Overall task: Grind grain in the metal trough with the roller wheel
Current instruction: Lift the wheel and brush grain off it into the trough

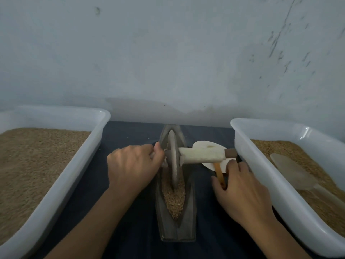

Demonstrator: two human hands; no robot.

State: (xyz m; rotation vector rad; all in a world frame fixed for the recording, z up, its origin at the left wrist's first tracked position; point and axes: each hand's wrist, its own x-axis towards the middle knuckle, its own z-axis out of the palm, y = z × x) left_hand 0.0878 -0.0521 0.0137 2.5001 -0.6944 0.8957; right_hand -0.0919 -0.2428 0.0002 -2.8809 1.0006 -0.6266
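Note:
A boat-shaped metal trough (189,206) lies on the dark cloth between my arms, with brown grain (173,200) heaped in its groove. The grey roller wheel (172,157) stands upright in the groove toward the far end. Its axle handle, wrapped in pale cloth (201,155), sticks out to the right with a bare wooden tip. My left hand (132,165) grips the left end of the axle. My right hand (240,189) pinches the orange handle (218,172) of a flat white spatula (209,145) lying under the right axle handle.
A white tub (89,146) full of grain stands to the left. A second white tub (261,161) on the right holds grain and a pale scoop (291,169). A blue-grey wall rises right behind the trough. Dark cloth (130,133) covers the table.

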